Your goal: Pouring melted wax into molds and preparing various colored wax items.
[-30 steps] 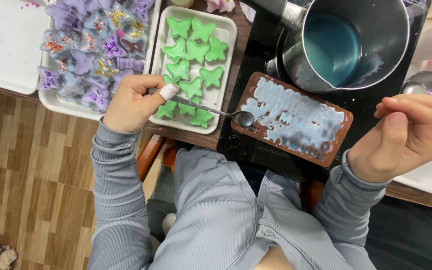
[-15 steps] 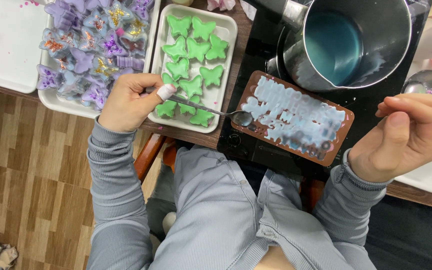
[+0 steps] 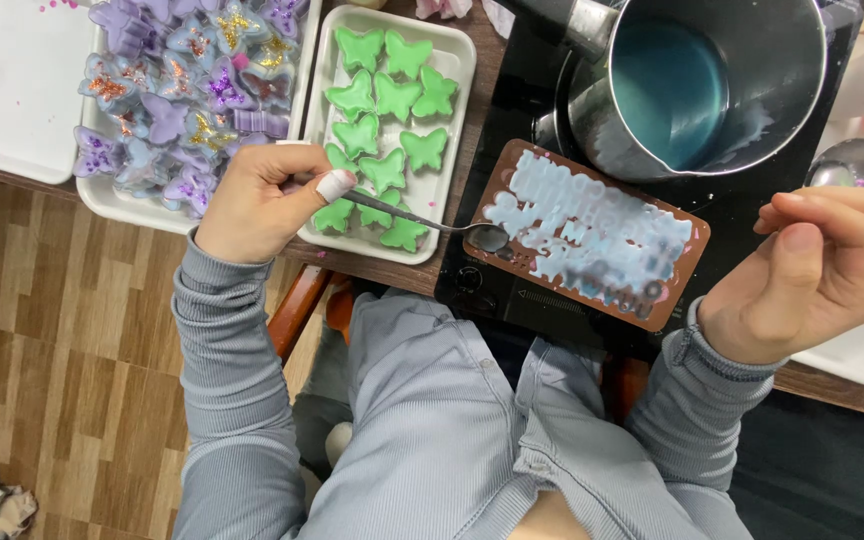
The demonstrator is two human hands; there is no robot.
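Fingers (image 3: 304, 190) of left hand (image 3: 252, 205): closed on handle of slim metal spoon (image 3: 422, 221), bowl resting at near-left edge of brown rectangular silicone mould (image 3: 589, 236) filled pale blue, lying on black hob (image 3: 522, 150). Right hand (image 3: 807, 275): loosely curled, holding nothing visible. Steel pot (image 3: 697, 85) of blue liquid behind mould. White tray of green butterfly shapes (image 3: 384, 130) beside left hand on worktop.

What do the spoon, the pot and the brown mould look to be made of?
Spoon in the left hand: polished metal, thin and glinting. Pot: brushed steel by its grey sheen, holding blue liquid. Brown mould: probably silicone, judging by its matte finish and rounded corners, though that is uncertain.
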